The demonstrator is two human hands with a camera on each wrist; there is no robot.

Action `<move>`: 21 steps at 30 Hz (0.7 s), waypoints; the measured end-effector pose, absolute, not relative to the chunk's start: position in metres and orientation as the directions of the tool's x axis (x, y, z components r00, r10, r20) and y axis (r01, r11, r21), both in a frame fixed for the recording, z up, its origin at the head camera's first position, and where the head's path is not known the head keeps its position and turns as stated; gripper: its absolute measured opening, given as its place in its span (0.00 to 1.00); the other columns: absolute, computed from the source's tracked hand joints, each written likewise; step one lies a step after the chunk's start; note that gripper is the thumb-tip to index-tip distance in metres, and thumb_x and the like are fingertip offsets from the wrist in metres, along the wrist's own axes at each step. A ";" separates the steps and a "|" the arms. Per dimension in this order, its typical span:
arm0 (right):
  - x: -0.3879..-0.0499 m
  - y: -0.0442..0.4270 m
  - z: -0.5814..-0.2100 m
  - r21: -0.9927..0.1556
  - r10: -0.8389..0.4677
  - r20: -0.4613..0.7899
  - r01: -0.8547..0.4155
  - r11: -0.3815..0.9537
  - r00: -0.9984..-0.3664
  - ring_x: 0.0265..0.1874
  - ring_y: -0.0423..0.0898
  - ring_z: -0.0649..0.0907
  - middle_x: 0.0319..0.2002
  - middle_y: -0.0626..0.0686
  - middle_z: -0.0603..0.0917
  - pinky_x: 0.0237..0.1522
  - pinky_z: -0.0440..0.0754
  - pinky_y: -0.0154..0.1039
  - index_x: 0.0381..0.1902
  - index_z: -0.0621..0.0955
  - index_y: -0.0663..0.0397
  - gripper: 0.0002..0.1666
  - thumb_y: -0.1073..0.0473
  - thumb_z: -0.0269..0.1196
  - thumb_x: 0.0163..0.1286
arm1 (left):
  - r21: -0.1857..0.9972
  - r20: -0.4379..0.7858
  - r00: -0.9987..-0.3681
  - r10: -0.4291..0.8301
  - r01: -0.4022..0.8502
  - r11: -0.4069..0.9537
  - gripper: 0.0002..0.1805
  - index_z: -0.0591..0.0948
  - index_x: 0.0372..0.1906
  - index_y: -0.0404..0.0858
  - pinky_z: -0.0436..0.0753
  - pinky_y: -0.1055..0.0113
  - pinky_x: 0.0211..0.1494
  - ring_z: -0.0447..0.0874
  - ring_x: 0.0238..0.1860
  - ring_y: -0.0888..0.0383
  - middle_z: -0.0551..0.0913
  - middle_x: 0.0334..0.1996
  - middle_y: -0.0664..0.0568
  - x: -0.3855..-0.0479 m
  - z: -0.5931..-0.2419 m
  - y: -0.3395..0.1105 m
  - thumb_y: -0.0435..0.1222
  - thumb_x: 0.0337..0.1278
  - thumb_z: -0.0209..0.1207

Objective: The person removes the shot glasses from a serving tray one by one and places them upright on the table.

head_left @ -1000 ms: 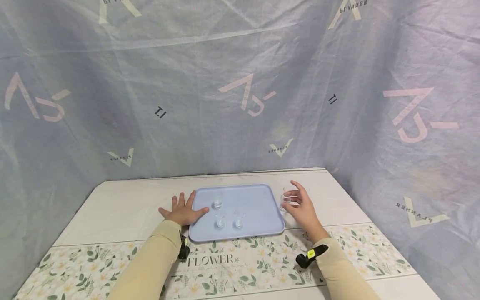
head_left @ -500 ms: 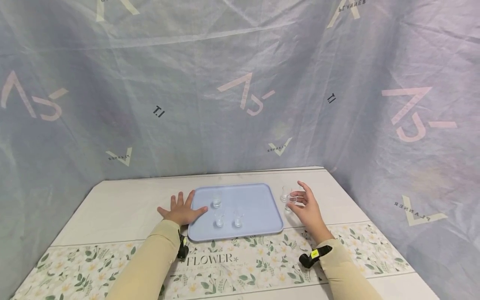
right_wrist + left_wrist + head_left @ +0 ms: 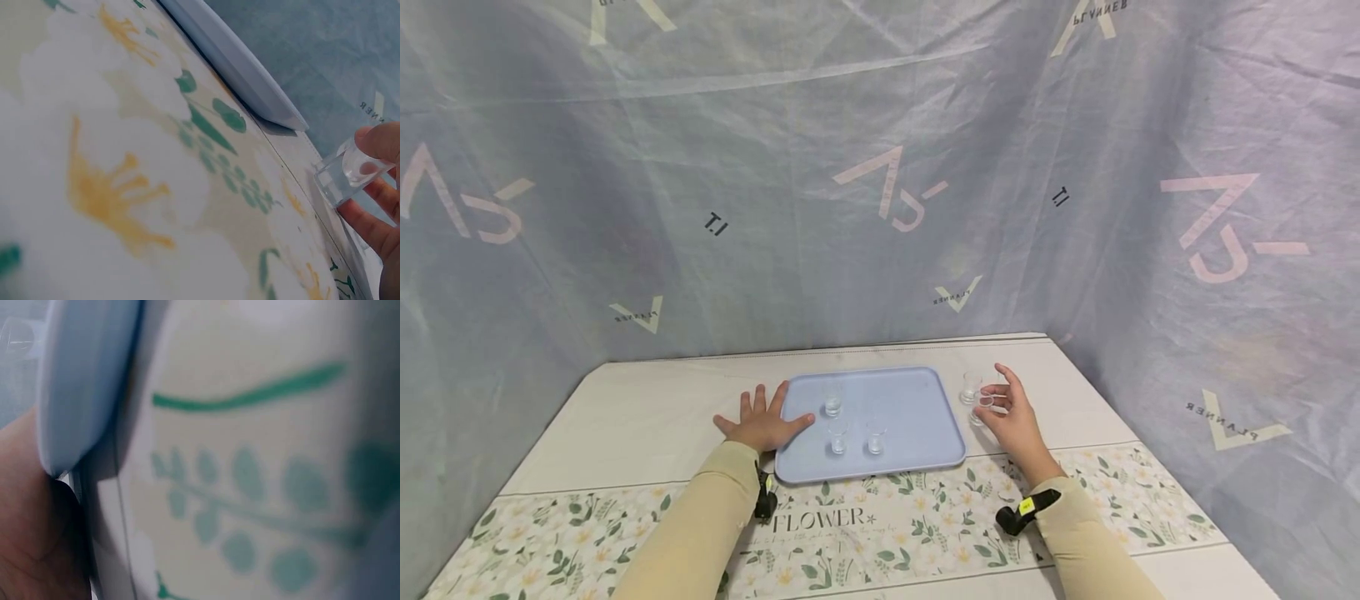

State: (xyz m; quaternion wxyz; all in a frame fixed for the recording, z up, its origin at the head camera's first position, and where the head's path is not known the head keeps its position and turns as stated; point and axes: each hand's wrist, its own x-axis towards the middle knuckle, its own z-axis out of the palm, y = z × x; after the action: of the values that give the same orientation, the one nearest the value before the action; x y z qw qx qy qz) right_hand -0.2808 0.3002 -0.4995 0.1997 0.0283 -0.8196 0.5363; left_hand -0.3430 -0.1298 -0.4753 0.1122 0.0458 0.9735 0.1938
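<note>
My left hand (image 3: 764, 428) lies with fingers spread at the left edge of the blue tray (image 3: 917, 417), its thumb reaching over the rim. Three small clear shot glasses stand on the tray's left half: a back one (image 3: 832, 407), a front-left one (image 3: 838, 446) and a front-right one (image 3: 876, 444). Right of the tray, my right hand (image 3: 1011, 417) pinches a clear shot glass (image 3: 334, 178) between thumb and fingers, index finger raised. Just behind it stands another shot glass (image 3: 970, 392). Whether the pinched glass touches the table is hard to tell.
A white tablecloth (image 3: 655, 417) with a floral band (image 3: 850, 542) covers the table. A grey-blue curtain (image 3: 805, 208) hangs behind and at both sides. A dark wrist camera (image 3: 1015, 518) sits on the right wrist.
My right hand has moved slightly right, away from the tray's edge, with the pinched shot glass. The shot glass behind it now shows more clearly. My left hand stays in place.
</note>
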 end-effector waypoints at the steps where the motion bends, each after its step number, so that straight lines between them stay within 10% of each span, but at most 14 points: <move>1: -0.281 0.301 -0.500 -0.869 0.168 0.354 -0.257 0.422 -0.920 0.51 0.61 0.82 0.54 0.66 0.79 0.47 0.83 0.31 0.80 0.55 0.47 0.55 0.74 0.69 0.63 | 0.387 -0.201 -0.970 0.134 0.046 0.921 0.57 0.44 0.83 0.48 0.25 0.20 0.63 0.27 0.79 0.32 0.35 0.80 0.33 -0.344 -0.476 -0.130 0.75 0.58 0.47; 21: -0.271 0.293 -0.486 -0.846 0.141 0.355 -0.253 0.468 -0.924 0.55 0.64 0.80 0.57 0.69 0.76 0.56 0.81 0.49 0.80 0.53 0.54 0.55 0.72 0.69 0.63 | 0.395 -0.183 -0.972 0.148 0.065 0.916 0.58 0.44 0.83 0.49 0.26 0.19 0.63 0.27 0.78 0.30 0.36 0.80 0.33 -0.344 -0.478 -0.132 0.75 0.58 0.47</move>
State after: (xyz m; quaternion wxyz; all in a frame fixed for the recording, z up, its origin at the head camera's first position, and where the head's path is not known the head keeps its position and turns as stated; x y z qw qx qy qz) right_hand -0.2710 0.2927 -0.4858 0.1917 0.0336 -0.8351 0.5145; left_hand -0.3439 -0.1318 -0.4776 0.1051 0.0549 0.9732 0.1972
